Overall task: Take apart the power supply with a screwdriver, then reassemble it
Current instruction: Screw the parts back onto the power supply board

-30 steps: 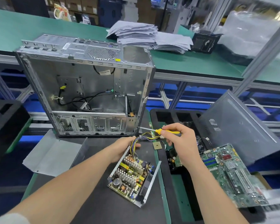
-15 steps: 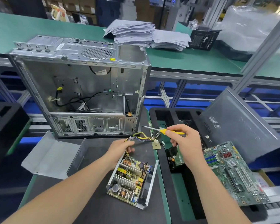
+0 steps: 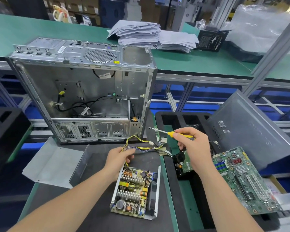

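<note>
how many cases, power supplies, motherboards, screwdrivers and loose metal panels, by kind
computer case: 1
power supply: 1
motherboard: 1
screwdriver: 1
loose metal panels: 2 (bent cover, grey side panel)
total: 6

— What of the left hand [image 3: 119, 159]?
— Reaches forward, palm down, fingers curled round the wires [image 3: 141, 148].
— And the right hand [image 3: 193, 148]?
— Hangs raised, pinches the screwdriver [image 3: 184, 135] between thumb and fingertips.

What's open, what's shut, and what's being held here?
power supply: open, lying flat
metal cover: off, lying beside it
wires: gripped by left hand
screwdriver: gripped by right hand, tip touching nothing
computer case: standing, side open
motherboard: outside the case
</note>
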The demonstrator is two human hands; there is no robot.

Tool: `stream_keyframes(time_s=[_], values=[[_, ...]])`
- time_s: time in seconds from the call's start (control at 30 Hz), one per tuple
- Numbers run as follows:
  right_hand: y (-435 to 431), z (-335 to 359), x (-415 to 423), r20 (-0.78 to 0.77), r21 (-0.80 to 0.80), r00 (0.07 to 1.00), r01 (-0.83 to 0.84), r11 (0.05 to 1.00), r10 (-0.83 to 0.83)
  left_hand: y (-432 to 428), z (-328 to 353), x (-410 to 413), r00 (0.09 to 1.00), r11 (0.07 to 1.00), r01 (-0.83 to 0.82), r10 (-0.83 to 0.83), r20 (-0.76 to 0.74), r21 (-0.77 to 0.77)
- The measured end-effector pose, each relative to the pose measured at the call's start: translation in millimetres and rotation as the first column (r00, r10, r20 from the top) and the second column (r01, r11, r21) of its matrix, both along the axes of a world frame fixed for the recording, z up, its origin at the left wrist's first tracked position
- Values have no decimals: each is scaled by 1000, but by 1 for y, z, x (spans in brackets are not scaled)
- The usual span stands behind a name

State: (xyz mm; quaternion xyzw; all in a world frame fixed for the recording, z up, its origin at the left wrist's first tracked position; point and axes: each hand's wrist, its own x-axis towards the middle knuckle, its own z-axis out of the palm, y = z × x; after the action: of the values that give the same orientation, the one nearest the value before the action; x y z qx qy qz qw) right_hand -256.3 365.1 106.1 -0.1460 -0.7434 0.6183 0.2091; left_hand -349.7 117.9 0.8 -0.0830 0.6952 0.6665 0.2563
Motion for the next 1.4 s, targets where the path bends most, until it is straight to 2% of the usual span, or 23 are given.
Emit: stream_keyframes(time_s=[0.07,0.13,0.2,0.27,0.3,0.33,0.37,0.4,0.43,0.47,0.5,0.57,0.6,0.63,0.7,0.73,0.8,0.87,0.9,1.03,1.13,1.27,1.4], values=[[0,0,-2,0,1,1000,-5,1000,5,-3,-1,1,999,997,-45,45,-2,-67],[0,-1,-3,6,0,1000,-8,1000,8,-2,2,-1,999,978,-38,30,-41,-203],[0,-2,-4,8,-10,1000,-6,1000,6,1,7,-6,991,918,-1,-51,-122,-397],[2,-2,-4,6,-14,1000,-2,1000,2,3,16,-11,977,837,78,-173,-127,-541],[3,-2,-4,4,-18,1000,2,1000,-2,5,23,-11,961,755,153,-264,-81,-637],[4,-2,-4,1,-26,1000,7,1000,-7,7,30,-11,927,590,210,-373,-33,-780],[5,-1,-4,-1,-32,1000,11,999,-11,8,36,-12,883,345,176,-470,-7,-922],[7,-1,-4,-3,-33,1000,15,999,-15,11,44,-12,831,120,73,-556,-7,-990],[10,-1,-4,-4,-29,1000,20,999,-20,17,51,-13,767,11,-49,-640,-45,-999],[12,-1,-3,-4,-27,1000,25,999,-25,25,58,-14,686,11,-129,-721,-97,-992],[14,-1,-3,-3,-31,1000,30,999,-30,35,60,-16,584,80,-169,-795,-165,-982],[19,0,-2,-12,-55,999,37,998,-38,60,58,-19,312,225,-125,-916,-253,-966],[21,1,-2,-18,-67,999,44,997,-45,73,57,-20,225,275,-39,-934,-276,-961],[24,2,-1,-21,-75,998,55,996,-57,85,53,-21,233,320,100,-928,-291,-942],[31,3,1,-20,-88,996,83,993,-85,107,41,-22,360,369,333,-900,-244,-868],[34,3,3,-17,-92,995,92,992,-93,116,34,-22,427,373,367,-881,-202,-852],[41,4,7,-19,-96,995,97,991,-99,131,21,-26,539,345,326,-833,-126,-880],[46,4,11,-16,-85,995,101,991,-102,140,14,-30,619,324,310,-782,-69,-894],[48,5,14,-13,-82,994,106,991,-108,141,10,-33,644,343,327,-763,-58,-881],[54,4,18,-9,-97,991,135,986,-137,135,8,-39,640,460,383,-757,-129,-801],[57,3,18,-22,-118,989,142,983,-146,127,21,-38,643,605,360,-713,-281,-710],[56,5,14,-38,-144,991,124,982,-130,103,43,-40,699,788,342,-578,-422,-513],[49,5,7,-74,-173,991,101,980,-115,68,67,-44,611,773,449,-632,-477,-448]])
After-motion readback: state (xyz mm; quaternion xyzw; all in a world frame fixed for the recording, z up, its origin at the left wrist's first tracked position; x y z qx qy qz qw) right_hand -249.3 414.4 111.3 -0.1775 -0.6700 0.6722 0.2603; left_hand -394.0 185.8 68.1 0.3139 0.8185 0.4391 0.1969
